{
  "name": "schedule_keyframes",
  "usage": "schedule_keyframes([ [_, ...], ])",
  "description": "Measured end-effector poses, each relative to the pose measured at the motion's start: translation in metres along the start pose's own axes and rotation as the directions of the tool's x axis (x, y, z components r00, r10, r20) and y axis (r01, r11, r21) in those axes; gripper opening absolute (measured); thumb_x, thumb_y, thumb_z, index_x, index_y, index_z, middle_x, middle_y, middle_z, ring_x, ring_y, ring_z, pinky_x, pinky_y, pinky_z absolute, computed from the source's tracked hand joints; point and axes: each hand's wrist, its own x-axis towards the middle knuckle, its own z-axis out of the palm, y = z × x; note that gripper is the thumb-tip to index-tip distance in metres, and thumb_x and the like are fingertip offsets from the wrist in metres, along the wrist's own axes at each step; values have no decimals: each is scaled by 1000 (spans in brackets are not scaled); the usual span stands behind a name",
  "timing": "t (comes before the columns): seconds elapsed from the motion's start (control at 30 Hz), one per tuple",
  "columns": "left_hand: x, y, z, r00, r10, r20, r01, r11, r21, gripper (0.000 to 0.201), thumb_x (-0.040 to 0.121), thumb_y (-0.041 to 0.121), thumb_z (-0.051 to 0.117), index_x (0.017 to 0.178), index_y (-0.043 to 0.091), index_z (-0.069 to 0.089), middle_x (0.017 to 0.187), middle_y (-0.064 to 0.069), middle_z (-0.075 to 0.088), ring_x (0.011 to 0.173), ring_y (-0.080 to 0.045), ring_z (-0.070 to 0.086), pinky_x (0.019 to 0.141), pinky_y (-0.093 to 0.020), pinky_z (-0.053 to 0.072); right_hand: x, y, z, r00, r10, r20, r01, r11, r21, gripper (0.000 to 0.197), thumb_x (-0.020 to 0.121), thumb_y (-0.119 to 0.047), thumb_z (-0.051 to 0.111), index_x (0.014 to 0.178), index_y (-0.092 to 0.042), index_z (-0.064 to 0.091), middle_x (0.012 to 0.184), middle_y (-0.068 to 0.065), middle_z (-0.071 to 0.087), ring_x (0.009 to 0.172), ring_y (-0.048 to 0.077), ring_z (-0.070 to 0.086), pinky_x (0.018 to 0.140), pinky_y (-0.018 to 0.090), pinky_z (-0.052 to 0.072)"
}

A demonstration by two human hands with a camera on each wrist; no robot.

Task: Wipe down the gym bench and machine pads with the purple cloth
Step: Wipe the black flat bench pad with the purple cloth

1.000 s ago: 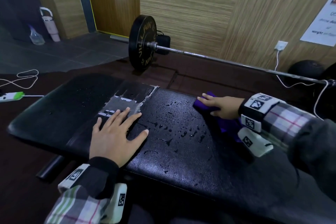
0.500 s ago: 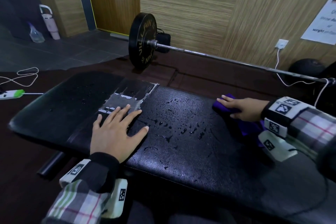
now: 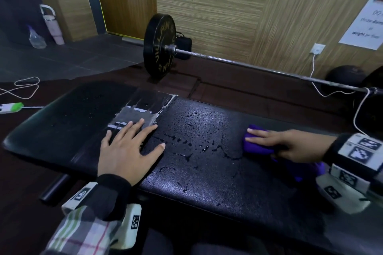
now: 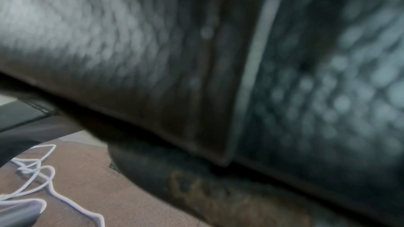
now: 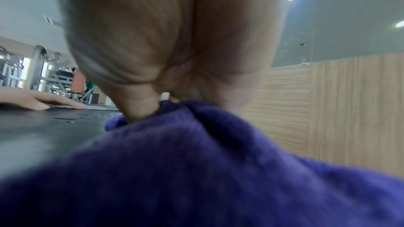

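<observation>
The black gym bench (image 3: 207, 176) runs across the head view, its pad beaded with droplets (image 3: 196, 143) in the middle. My right hand (image 3: 288, 145) presses the bunched purple cloth (image 3: 256, 147) onto the right part of the pad, fingers straight on top; in the right wrist view the thumb digs into a fold of the cloth (image 5: 196, 161). My left hand (image 3: 128, 149) lies flat with spread fingers on the pad beside a worn, taped patch (image 3: 141, 114). The left wrist view holds only the blurred pad (image 4: 153, 58) close up.
A barbell with a black plate (image 3: 159, 47) lies on the floor behind the bench. A white cable (image 3: 317, 87) hangs from a wall socket at right. A power strip (image 3: 10, 107), a spray bottle (image 3: 36, 37) and a tumbler (image 3: 52, 25) are at far left.
My right hand slid the cloth rightward along the pad, then a little toward the near edge. The left hand stayed flat in place.
</observation>
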Motion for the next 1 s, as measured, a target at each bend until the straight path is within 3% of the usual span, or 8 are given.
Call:
schedule_keyframes([
  [0.1,0,0,0,1000,-1,5,1,1000,1,72,70,82,17,135,58,36,154,25,25,144,0,14,119,-42,6,20,6,-10,990,137,-24,-139,987,-80,80,91,-10,54,138,-43,-2,149,-23,-8,142,5,14,107,10,11],
  [0.2,-1,0,-1,1000,-4,9,4,1000,3,72,70,83,17,135,59,35,154,25,25,144,0,13,119,-42,5,43,-9,-15,977,207,-53,-213,961,-178,77,94,-13,48,147,-35,-2,155,-12,-9,141,14,24,107,18,19],
  [0.33,-1,1,-2,1000,-4,6,4,1000,-9,72,70,82,17,135,58,36,154,25,25,144,0,13,119,-42,5,48,-36,-1,997,51,-53,-59,981,-185,74,94,-13,48,148,-36,3,156,-12,-9,144,16,14,113,23,14],
  [0.5,-1,0,-1,1000,-3,5,3,1000,-8,68,72,81,21,135,58,35,154,26,24,144,1,13,119,-41,4,9,-29,14,994,-110,11,110,991,-79,74,92,-8,49,141,-48,10,150,-27,-6,142,0,-1,115,16,1],
  [0.67,0,-1,1,1000,-6,-4,6,1000,-9,69,72,81,22,135,58,37,153,26,26,144,0,14,118,-41,6,5,-1,0,999,55,-3,-55,996,-75,77,92,-10,53,138,-50,6,149,-27,-8,143,3,8,112,14,8],
  [0.83,-1,0,-1,1000,-6,-5,6,1000,-9,69,71,81,22,134,58,38,153,26,26,144,1,15,118,-41,6,39,-10,-10,975,220,-32,-221,955,-196,74,96,-19,47,149,-31,-3,156,-7,-13,141,16,23,106,18,19],
  [0.9,-1,0,-1,1000,-8,-10,8,1000,-12,69,71,81,22,134,58,39,153,26,27,144,1,15,118,-40,6,43,-23,-5,985,166,-41,-171,962,-211,74,96,-21,47,149,-31,-4,156,-6,-12,141,17,23,108,21,19],
  [1.0,-1,0,-1,1000,-7,-9,7,1000,-19,70,70,82,21,134,58,38,153,26,27,144,1,15,118,-40,5,28,-37,7,999,5,-36,-10,987,-161,75,94,-19,51,146,-40,2,154,-18,-10,143,7,12,114,21,15],
])
